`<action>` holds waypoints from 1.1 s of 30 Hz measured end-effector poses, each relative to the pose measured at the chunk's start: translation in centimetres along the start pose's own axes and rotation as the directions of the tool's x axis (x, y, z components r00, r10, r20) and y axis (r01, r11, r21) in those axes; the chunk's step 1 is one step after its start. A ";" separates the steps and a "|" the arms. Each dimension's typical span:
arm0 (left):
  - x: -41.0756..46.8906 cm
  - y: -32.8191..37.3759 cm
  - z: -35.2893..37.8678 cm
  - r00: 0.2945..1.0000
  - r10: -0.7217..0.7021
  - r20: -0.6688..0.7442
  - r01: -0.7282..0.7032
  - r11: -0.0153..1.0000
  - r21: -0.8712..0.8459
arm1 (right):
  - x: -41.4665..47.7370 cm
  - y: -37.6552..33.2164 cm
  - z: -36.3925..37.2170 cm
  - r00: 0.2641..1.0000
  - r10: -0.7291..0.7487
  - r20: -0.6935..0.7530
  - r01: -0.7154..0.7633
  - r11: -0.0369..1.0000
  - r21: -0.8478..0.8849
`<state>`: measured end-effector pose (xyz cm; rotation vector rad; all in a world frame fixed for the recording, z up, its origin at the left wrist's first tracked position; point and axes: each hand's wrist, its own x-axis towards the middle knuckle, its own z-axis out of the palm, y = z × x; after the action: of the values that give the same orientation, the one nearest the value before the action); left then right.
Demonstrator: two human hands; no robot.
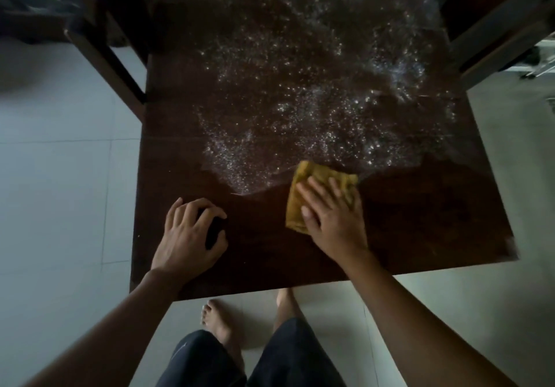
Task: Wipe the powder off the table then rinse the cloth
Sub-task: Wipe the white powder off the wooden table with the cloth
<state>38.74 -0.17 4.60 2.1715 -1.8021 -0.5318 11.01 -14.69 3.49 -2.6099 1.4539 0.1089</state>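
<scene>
A dark brown wooden table (420, 221) fills the middle of the view. White powder (300, 110) is scattered over its centre and far part, while the near strip is bare. A folded yellow cloth (315, 176) lies flat at the near edge of the powder. My right hand (330, 215) presses on the cloth with straight fingers. To the left, my left hand (189, 236) rests on the bare wood on its arched fingertips and holds nothing.
Dark wooden chairs stand at the far left (105, 44) and far right (495, 26) of the table. Pale floor tiles (60, 191) surround it. My bare feet (228, 323) stand just under the near table edge.
</scene>
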 end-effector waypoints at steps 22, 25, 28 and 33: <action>0.0 0.4 -0.1 0.998 -0.045 0.050 0.041 0.996 0.078 | -2.8 5.5 -0.6 0.986 -0.149 0.080 0.144 0.987 0.073; -0.1 0.5 -0.1 0.998 -0.048 0.033 0.045 0.996 0.072 | -3.9 9.6 -1.3 0.995 -0.043 0.088 0.038 0.997 0.062; 0.0 0.5 0.0 0.998 -0.056 0.024 0.054 0.994 0.090 | -1.2 10.4 -1.5 0.928 0.360 0.095 -0.371 0.918 0.143; -0.1 0.4 0.1 0.997 -0.067 0.029 0.064 0.994 0.093 | 3.2 4.1 -1.4 0.918 0.382 0.107 -0.396 0.902 0.173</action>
<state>38.34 -0.20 4.73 2.3034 -1.8107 -0.5101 9.21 -19.77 4.05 -2.1137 1.8415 0.0989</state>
